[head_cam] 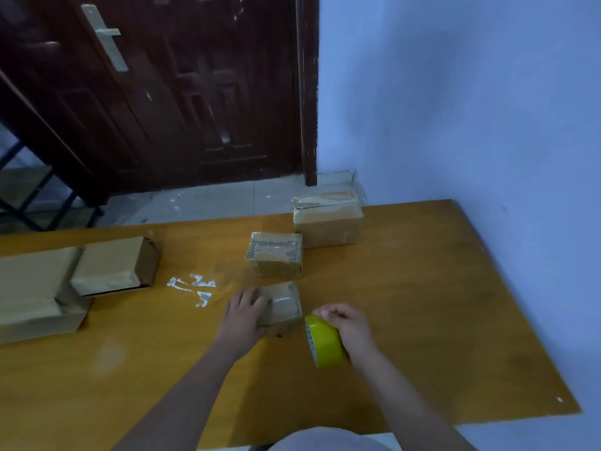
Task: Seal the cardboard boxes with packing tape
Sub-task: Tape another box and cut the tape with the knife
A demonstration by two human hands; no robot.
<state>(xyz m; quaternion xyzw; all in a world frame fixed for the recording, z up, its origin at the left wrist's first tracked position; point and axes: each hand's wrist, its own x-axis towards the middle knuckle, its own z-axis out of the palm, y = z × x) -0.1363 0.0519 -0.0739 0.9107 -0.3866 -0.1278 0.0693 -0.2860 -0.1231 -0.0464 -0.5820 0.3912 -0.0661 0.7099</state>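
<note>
Small cardboard box (281,302) located at frame centre on the table (422,288), steadied by left hand (245,309) laid over its left side, fingers lightly bent across the top. Glossy strip visible across the box top, apparently tape already laid. Yellow tape roll (325,341) just right of the box, gripped by right hand (344,320), fingers curled over the roll's upper edge.

Step in hand, by judgement: taping of this box, strip being drawn or about to be cut. Next move calls for holding the box firm, tensioning the strip toward the right, pressing it down the side, then severing it; no cutter visible.

Second small box (275,255) directly above in frame, larger box (328,219) at upper right of it, both showing sheen of tape. Open-ended box (113,266) and long flat box (35,294) at left edge, the latter cut off by the frame.

Hard to make out: any free tape span between roll and box; seam beneath left hand hidden. White glare patch (192,288) on table left of the hand.
</note>
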